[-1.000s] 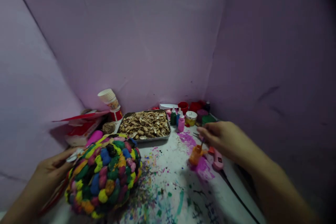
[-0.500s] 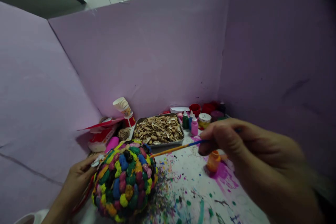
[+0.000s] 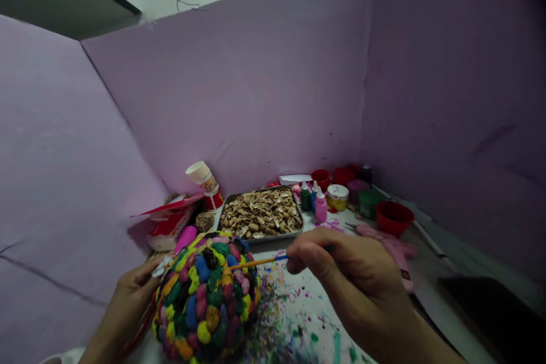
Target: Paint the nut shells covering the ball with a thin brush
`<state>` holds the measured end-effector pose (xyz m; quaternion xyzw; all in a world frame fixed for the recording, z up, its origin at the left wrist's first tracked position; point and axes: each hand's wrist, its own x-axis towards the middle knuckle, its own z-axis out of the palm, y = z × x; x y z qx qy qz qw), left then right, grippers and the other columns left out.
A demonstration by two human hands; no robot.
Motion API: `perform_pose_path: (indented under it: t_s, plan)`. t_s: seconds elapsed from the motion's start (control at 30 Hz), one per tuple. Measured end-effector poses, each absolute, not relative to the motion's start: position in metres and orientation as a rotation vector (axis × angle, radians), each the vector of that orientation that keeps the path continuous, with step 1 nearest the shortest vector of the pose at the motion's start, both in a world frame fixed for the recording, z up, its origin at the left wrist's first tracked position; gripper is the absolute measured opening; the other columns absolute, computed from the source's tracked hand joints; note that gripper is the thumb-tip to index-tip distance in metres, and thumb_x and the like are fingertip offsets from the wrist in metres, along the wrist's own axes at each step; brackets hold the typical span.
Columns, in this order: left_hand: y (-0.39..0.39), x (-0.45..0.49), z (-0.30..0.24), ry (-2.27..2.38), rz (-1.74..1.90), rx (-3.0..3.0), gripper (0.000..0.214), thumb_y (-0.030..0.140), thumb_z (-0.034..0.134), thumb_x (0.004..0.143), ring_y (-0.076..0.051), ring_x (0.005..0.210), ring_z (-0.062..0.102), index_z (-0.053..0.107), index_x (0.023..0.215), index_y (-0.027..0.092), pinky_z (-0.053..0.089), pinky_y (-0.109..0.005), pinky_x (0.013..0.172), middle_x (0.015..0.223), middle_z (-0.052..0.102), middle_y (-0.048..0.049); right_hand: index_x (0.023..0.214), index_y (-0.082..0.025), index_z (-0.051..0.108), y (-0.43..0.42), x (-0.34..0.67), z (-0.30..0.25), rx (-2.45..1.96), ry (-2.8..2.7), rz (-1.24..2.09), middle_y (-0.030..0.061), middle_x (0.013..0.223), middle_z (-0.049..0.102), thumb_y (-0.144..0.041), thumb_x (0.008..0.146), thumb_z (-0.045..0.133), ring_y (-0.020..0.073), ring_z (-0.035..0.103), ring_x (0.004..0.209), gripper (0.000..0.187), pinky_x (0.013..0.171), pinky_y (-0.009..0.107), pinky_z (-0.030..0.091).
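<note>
My left hand (image 3: 132, 301) is closed on the left side of a round ball (image 3: 205, 296) covered with painted peanut shells in yellow, green, blue, pink and orange. By the thumb is a small white crumpled piece (image 3: 163, 265); something red (image 3: 143, 324) shows below the hand. Pinched in my right hand (image 3: 354, 284) is a thin paintbrush (image 3: 256, 263) with a blue and orange handle. Its tip meets an orange-painted shell on the ball's upper right. The ball's underside and most of my left fingers are hidden.
Behind the ball is a metal tray of peanut shells (image 3: 261, 215). Paint bottles (image 3: 321, 208) and a red bowl (image 3: 394, 218) stand right of it. A pink glue gun (image 3: 388, 244) lies behind my right hand. Paper cups (image 3: 205, 179) lean at left. The paper (image 3: 315, 307) is paint-splattered.
My right hand has moved left, bringing the brush tip from the ball's right edge onto its upper right. The orange paint bottle is now hidden. My left hand still holds the ball.
</note>
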<state>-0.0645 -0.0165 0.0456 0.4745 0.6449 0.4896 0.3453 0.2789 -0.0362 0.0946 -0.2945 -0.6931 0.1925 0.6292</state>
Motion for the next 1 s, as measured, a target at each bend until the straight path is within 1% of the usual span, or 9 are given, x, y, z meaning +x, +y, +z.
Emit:
perform_pose_path:
  t_s: [0.07, 0.13, 0.3, 0.5, 0.63, 0.73, 0.8, 0.9, 1.0]
  plan:
    - [-0.017, -0.063, 0.047, 1.679, 1.284, 1.234, 0.047, 0.049, 0.088, 0.044, -0.026, 0.064, 0.071, 0.079, 0.082, 0.023, 0.06, -0.032, 0.061, 0.069, 0.077, -0.0032, 0.073, -0.018, 0.067, -0.035, 0.276, 0.092, -0.656, -1.61, 0.441, -0.0015, 0.06, 0.068, -0.024, 0.093, 0.055, 0.0101, 0.065, 0.054, 0.025, 0.051, 0.02, 0.049]
    - [-0.016, -0.061, 0.047, 1.679, 1.293, 1.238, 0.047, 0.05, 0.088, 0.043, -0.026, 0.065, 0.071, 0.079, 0.081, 0.023, 0.06, -0.032, 0.063, 0.071, 0.077, -0.0029, 0.072, -0.018, 0.067, -0.035, 0.274, 0.091, -0.649, -1.628, 0.429, -0.0011, 0.06, 0.067, -0.023, 0.093, 0.054, 0.0098, 0.065, 0.054, 0.025, 0.052, 0.02, 0.048]
    - [-0.014, -0.064, 0.044, 1.699, 1.282, 1.23, 0.05, 0.052, 0.087, 0.043, -0.027, 0.065, 0.07, 0.079, 0.082, 0.022, 0.061, -0.035, 0.063, 0.072, 0.078, -0.0034, 0.07, -0.017, 0.065, -0.036, 0.275, 0.092, -0.626, -1.651, 0.42, -0.0009, 0.058, 0.066, -0.024, 0.094, 0.052, 0.0087, 0.062, 0.052, 0.028, 0.05, 0.018, 0.046]
    - [-0.015, -0.066, 0.043, 1.678, 1.288, 1.208, 0.048, 0.049, 0.088, 0.042, -0.026, 0.064, 0.07, 0.079, 0.082, 0.023, 0.06, -0.034, 0.064, 0.07, 0.077, -0.0022, 0.071, -0.016, 0.066, -0.036, 0.274, 0.09, -0.606, -1.64, 0.429, -0.0011, 0.059, 0.066, -0.023, 0.094, 0.053, 0.008, 0.062, 0.052, 0.027, 0.05, 0.017, 0.046]
    - [-0.016, -0.065, 0.043, 1.659, 1.296, 1.233, 0.046, 0.048, 0.088, 0.043, -0.029, 0.076, 0.072, 0.08, 0.081, 0.024, 0.06, -0.037, 0.075, 0.073, 0.078, -0.0028, 0.072, -0.017, 0.066, -0.032, 0.272, 0.086, -0.597, -1.617, 0.423, -0.0014, 0.059, 0.066, -0.024, 0.094, 0.053, 0.008, 0.063, 0.053, 0.026, 0.051, 0.017, 0.047]
    - [-0.016, -0.064, 0.044, 1.67, 1.305, 1.275, 0.047, 0.046, 0.089, 0.043, -0.032, 0.091, 0.071, 0.08, 0.083, 0.023, 0.058, -0.04, 0.083, 0.086, 0.079, -0.0045, 0.072, -0.017, 0.066, -0.03, 0.272, 0.085, -0.6, -1.609, 0.411, -0.0016, 0.061, 0.067, -0.022, 0.093, 0.054, 0.0076, 0.063, 0.054, 0.024, 0.052, 0.016, 0.047]
    - [-0.016, -0.064, 0.045, 1.651, 1.311, 1.282, 0.049, 0.044, 0.09, 0.043, -0.033, 0.097, 0.069, 0.08, 0.085, 0.023, 0.057, -0.041, 0.086, 0.093, 0.079, -0.0047, 0.071, -0.017, 0.065, -0.031, 0.273, 0.085, -0.601, -1.618, 0.415, -0.002, 0.06, 0.066, -0.022, 0.093, 0.053, 0.0073, 0.062, 0.053, 0.025, 0.051, 0.016, 0.047]
    - [-0.016, -0.065, 0.045, 1.647, 1.312, 1.271, 0.049, 0.049, 0.088, 0.044, -0.034, 0.099, 0.069, 0.08, 0.085, 0.023, 0.057, -0.042, 0.087, 0.087, 0.079, -0.0048, 0.071, -0.018, 0.065, -0.033, 0.274, 0.086, -0.593, -1.621, 0.462, -0.0033, 0.058, 0.065, -0.022, 0.094, 0.052, 0.007, 0.062, 0.052, 0.026, 0.049, 0.016, 0.047]
    - [-0.016, -0.066, 0.045, 1.656, 1.307, 1.28, 0.049, 0.05, 0.087, 0.047, -0.035, 0.103, 0.068, 0.08, 0.086, 0.022, 0.056, -0.041, 0.089, 0.083, 0.079, -0.0048, 0.076, -0.022, 0.067, -0.033, 0.274, 0.083, -0.589, -1.512, 0.504, -0.0057, 0.062, 0.067, -0.022, 0.093, 0.054, 0.0064, 0.064, 0.056, 0.021, 0.055, 0.015, 0.05]
